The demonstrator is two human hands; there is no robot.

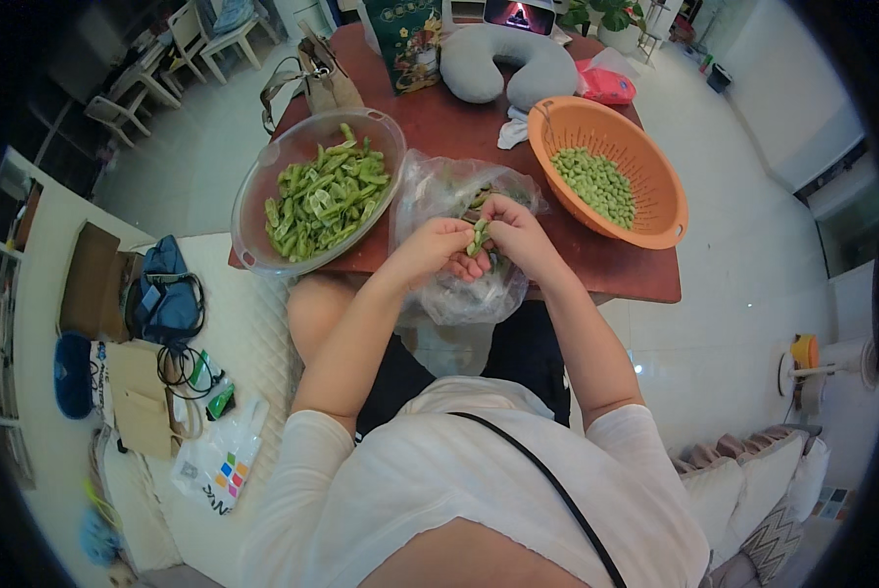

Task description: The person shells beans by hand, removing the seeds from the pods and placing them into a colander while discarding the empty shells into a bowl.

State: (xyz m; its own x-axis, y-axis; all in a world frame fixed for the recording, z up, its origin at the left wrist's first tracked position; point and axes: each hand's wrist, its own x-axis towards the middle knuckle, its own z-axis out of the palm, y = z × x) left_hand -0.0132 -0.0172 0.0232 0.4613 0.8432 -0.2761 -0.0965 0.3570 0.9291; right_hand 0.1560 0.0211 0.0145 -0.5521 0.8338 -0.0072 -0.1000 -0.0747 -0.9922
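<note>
**Holding one green pod between both hands over a plastic bag**

Looking down through the head camera, I see my left hand (pixel 438 245) and my right hand (pixel 511 227) meeting at the near edge of a reddish-brown surface (pixel 616 269). Both hands are closed around the same green bean pod (pixel 478 237), which stands roughly upright between the fingertips; the left hand grips it from one side and the right hand from the other, fingers curled and touching.

Directly beneath the hands lies a crumpled clear plastic bag (pixel 459 294), spilling over the surface edge toward my lap. A few more pods show inside it just beyond the right hand.

To the left of the left hand, and a little farther from me, sits a clear bowl (pixel 263 186) heaped with green pod pieces (pixel 327 201). To the right of the right hand, near but not touching, sits an orange colander (pixel 655 211) holding a mound of small shelled green beans (pixel 596 184).

Beyond the hands, at the far end of the surface, rest a grey neck pillow (pixel 503 64), a dark green printed bag (pixel 405 39) and a tan handbag (pixel 317 83). I cannot tell whether the pod is whole or already split.
</note>
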